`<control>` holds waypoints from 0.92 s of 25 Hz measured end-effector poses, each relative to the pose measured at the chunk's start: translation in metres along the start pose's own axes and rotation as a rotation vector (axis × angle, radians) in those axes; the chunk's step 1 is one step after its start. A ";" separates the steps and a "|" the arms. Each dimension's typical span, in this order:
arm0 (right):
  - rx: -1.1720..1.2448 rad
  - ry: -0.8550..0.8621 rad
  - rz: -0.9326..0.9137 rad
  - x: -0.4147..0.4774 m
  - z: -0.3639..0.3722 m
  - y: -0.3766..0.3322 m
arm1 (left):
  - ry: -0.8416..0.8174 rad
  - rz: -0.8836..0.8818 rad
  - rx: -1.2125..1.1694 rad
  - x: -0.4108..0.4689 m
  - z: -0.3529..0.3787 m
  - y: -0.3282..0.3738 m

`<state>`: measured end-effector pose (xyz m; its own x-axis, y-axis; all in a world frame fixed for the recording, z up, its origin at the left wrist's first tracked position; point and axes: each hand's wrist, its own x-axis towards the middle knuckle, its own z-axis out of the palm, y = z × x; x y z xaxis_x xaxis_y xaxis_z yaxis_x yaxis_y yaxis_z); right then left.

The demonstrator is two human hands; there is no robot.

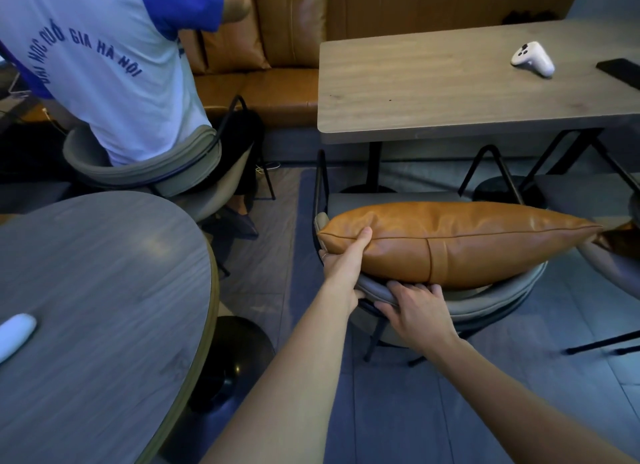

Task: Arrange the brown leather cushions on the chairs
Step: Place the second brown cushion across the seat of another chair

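Both forearms fill the bottom of my view, so that's where I start. Left hand (348, 261) is pinching the left corner of the brown leather cushion (450, 242), thumb on the seam, while the right hand (414, 306) grips the padded backrest of the grey chair (485, 301) just under the cushion. Right now the cushion sits on top of the backrest, long edge up, not down on the seat yet. My take: keep the chair steadied with the right, tip the cushion forward over the rim with the left, and let it drop upright against the back. Watch the far corner, it overhangs toward the next chair. Wooden counter (450, 93) beyond isn't in the way.
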<state>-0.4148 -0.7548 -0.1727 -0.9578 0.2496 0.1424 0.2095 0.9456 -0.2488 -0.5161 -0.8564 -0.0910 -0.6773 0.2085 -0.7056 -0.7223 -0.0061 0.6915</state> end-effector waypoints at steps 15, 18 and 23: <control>0.069 0.052 -0.031 -0.002 -0.003 0.008 | 0.087 -0.011 -0.069 0.021 0.013 -0.009; 0.052 0.055 -0.037 -0.002 -0.002 0.013 | 0.088 -0.010 -0.076 0.020 0.018 -0.011; 0.031 0.033 -0.042 0.002 -0.006 0.035 | 0.042 -0.011 -0.123 0.017 0.034 -0.013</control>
<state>-0.4077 -0.7197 -0.1758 -0.9584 0.2173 0.1851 0.1626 0.9486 -0.2714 -0.5136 -0.8200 -0.1062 -0.6729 0.1677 -0.7205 -0.7394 -0.1248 0.6616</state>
